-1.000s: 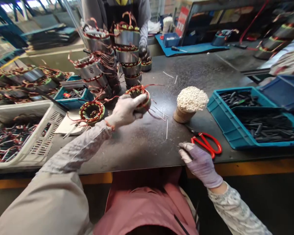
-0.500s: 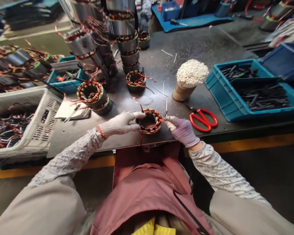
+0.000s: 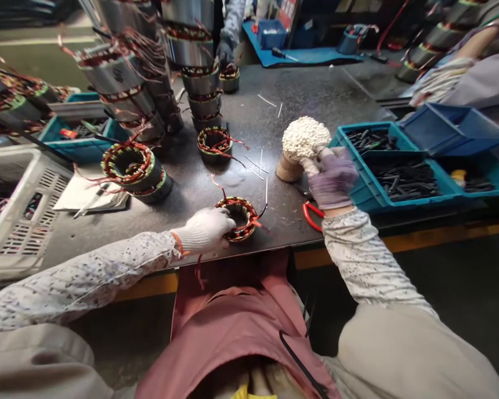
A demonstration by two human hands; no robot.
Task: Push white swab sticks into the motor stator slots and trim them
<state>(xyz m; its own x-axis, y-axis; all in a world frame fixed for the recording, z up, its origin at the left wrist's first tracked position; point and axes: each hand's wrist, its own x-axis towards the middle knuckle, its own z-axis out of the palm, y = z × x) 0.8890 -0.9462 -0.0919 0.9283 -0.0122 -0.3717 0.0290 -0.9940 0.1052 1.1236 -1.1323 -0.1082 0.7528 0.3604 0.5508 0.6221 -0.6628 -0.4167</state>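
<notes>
My left hand [image 3: 210, 228], in a white glove, is closed on the near-left rim of a small wound motor stator [image 3: 249, 224] at the table's front edge. Copper-red leads stick out of this stator, and a black-and-white lead end rises at its right. My right hand [image 3: 335, 176], in a purple-grey glove, is at the right side of a bundle of thin white tubes [image 3: 305, 136] standing in a brown holder [image 3: 289, 167]. Its fingertips are drawn together against the bundle; what they pinch is hidden. Red-handled scissors [image 3: 311, 216] lie partly covered below that hand.
Blue bins [image 3: 407, 180] of black tubes stand right. Two more stators [image 3: 214, 145] [image 3: 137, 172] sit behind and left, with tall stator stacks [image 3: 199, 83] beyond. A white crate [image 3: 33, 205] stands left. Loose white tubes [image 3: 255, 166] lie mid-table. A co-worker's gloved hand [image 3: 224, 52] touches a far stator.
My right hand has left the stator's leads and moved right and away to the white bundle. My left hand still holds the stator. The view has shifted slightly right.
</notes>
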